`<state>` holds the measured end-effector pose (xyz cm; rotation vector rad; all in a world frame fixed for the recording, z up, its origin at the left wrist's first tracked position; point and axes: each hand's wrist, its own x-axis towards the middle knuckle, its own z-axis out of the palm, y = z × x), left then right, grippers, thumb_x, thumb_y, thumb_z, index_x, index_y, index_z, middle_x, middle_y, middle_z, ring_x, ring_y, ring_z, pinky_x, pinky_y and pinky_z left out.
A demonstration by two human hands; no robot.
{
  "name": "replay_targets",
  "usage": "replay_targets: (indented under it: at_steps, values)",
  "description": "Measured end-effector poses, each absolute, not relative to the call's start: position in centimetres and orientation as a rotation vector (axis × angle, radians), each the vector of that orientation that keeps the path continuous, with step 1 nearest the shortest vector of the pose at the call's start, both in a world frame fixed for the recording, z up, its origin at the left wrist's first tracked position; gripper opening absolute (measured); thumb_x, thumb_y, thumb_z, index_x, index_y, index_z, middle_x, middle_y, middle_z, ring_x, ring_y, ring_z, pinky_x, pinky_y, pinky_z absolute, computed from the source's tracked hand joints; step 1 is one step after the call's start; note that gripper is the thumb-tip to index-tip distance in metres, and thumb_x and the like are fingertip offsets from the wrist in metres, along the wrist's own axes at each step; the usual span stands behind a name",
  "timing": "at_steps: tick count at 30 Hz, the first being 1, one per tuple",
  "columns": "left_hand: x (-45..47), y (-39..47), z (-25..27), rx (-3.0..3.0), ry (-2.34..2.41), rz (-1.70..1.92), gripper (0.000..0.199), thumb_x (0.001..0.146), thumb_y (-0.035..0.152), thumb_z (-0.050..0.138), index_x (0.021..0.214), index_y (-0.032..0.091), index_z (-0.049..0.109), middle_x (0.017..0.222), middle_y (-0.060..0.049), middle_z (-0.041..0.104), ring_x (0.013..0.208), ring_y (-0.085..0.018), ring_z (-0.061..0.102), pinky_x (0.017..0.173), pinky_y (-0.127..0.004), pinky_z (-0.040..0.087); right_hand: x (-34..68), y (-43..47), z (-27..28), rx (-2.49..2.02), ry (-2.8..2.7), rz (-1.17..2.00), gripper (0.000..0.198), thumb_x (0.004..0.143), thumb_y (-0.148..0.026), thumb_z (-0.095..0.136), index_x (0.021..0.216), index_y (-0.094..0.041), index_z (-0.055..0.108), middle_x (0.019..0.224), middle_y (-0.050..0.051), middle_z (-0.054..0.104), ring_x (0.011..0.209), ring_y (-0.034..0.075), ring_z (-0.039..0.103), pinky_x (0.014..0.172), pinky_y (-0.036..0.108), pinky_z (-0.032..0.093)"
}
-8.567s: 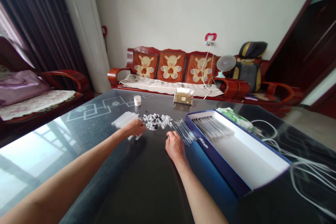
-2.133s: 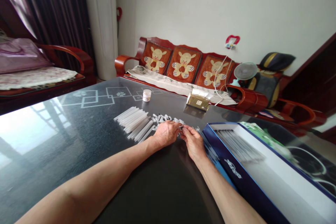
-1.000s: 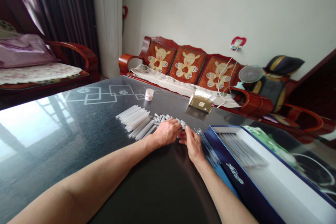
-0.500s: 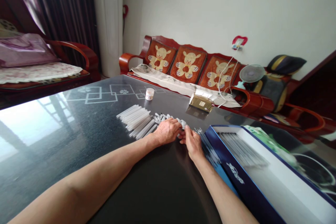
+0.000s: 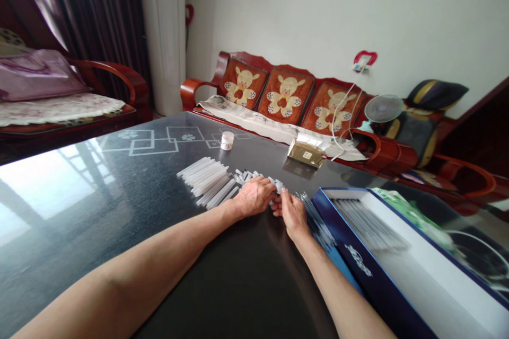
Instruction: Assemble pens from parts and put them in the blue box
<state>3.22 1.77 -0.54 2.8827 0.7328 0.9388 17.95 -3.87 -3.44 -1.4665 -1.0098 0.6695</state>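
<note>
head view, middle of the frame: my left hand (image 5: 254,197) and my right hand (image 5: 293,213) meet fingertip to fingertip on the dark glass table (image 5: 119,185), at the near edge of the pile of small white caps (image 5: 254,177). my left fingers curl down over the caps, my right fingers are pinched narrow toward them; whatever sits between the tips is too small to make out, so i cannot tell what either hand really grips. i judge i am joining small pen parts here. the next move would call for a fine, straight push with the piece lined up. left of the pile lie the white tubes (image 5: 207,179); right of my right hand lie thin refills (image 5: 316,217), blurred, then the blue box (image 5: 358,265) with more rods inside, its near end cut off at the lower right.
</note>
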Motion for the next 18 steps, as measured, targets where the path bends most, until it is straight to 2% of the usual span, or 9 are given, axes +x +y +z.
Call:
replay_targets:
  at_steps: [7, 14, 18]
  values:
    - [3.28, 1.62, -0.55, 2.899, 0.748, 0.902, 0.017, 0.09, 0.019, 0.045, 0.091, 0.015, 0.061, 0.088, -0.006, 0.062, 0.085, -0.019, 0.055, 0.084, -0.031, 0.043, 17.75, -4.32, -3.02, -1.422, -1.041, 0.705, 0.033, 0.074, -0.052, 0.066, 0.083, -0.02, 0.067, 0.063, 0.0, 0.068, 0.053, 0.015, 0.063, 0.044, 0.024, 0.05]
    - [3.11, 1.59, -0.28, 2.889, 0.73, 0.915, 0.017, 0.089, 0.017, 0.044, 0.089, 0.015, 0.06, 0.088, -0.006, 0.062, 0.085, -0.018, 0.055, 0.085, -0.031, 0.043, 18.0, -4.17, -3.27, -1.43, -1.052, 0.698, 0.043, 0.075, -0.062, 0.061, 0.071, -0.019, 0.067, 0.064, 0.003, 0.069, 0.051, 0.015, 0.061, 0.042, 0.025, 0.049]
    - [3.1, 1.53, -0.3, 2.886, 0.737, 0.916, 0.016, 0.089, 0.018, 0.044, 0.088, 0.016, 0.06, 0.086, -0.006, 0.062, 0.084, -0.018, 0.056, 0.084, -0.031, 0.043, 18.04, -4.36, -3.17, -1.388, -1.092, 0.737, 0.039, 0.075, -0.058, 0.063, 0.074, -0.02, 0.068, 0.067, 0.003, 0.069, 0.053, 0.015, 0.062, 0.044, 0.025, 0.048]
